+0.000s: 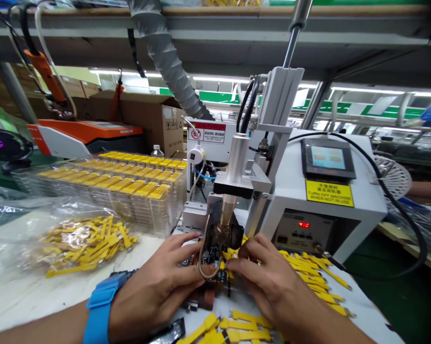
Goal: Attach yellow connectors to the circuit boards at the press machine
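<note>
Under the metal head of a bench machine (233,165), my left hand (165,277), with a blue wrist strap (102,303), reaches in from the left. Its fingers are spread, and the fingertips rest at a small dark fixture (211,255) beneath the nozzle. From the right comes my right hand (269,272), its fingers curled and pinched at the fixture's right side beside yellow strips. What is between those fingertips is too small to make out. A curved metal loop hangs over the fixture. Loose yellow strips (246,325) lie in front of the hands.
Stacked clear trays of yellow strips (154,191) stand left, behind a plastic bag of strips (90,243). More yellow strips (316,277) lie right. A control box with a screen (326,157) stands back right, and an orange machine (90,134) back left. A cable arcs on the right.
</note>
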Demonstrator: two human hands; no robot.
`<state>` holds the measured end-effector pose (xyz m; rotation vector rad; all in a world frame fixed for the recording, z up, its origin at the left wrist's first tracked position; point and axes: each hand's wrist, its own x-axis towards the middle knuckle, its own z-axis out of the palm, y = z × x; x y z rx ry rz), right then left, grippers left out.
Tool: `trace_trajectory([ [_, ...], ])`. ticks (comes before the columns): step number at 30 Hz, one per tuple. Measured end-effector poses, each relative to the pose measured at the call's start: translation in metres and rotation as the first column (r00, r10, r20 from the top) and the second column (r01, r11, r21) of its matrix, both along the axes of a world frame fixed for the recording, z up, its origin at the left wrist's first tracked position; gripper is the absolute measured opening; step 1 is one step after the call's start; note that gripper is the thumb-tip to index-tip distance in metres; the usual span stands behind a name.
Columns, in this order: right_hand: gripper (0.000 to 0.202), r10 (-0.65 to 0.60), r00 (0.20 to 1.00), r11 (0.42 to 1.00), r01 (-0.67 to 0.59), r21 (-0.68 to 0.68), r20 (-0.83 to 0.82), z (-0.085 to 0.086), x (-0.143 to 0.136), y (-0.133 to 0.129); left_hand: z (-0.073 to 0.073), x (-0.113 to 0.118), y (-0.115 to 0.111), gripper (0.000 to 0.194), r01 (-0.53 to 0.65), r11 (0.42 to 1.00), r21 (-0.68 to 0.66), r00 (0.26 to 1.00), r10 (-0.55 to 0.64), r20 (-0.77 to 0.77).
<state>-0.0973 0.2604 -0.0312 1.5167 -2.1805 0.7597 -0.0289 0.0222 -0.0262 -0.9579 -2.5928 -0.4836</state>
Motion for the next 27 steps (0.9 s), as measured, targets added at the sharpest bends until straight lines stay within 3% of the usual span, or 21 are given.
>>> trace_trajectory([
  [7,0.032,0.003,1.0,1.0,-0.003,0.006,0.009,0.002,0.0,0.0,0.003,0.001,0.002,0.037,-0.021,0.999,-0.031,1.0,0.021,-0.004],
  [15,0.03,0.035,0.999,0.999,-0.035,-0.003,0.006,0.004,0.0,-0.001,-0.009,-0.004,-0.003,0.036,-0.079,0.996,0.028,0.996,0.08,-0.033],
  [27,0.031,-0.031,0.999,0.997,0.033,0.07,-0.021,-0.004,0.0,0.003,-0.009,-0.002,-0.004,0.036,-0.092,0.994,0.05,0.995,0.094,-0.038],
])
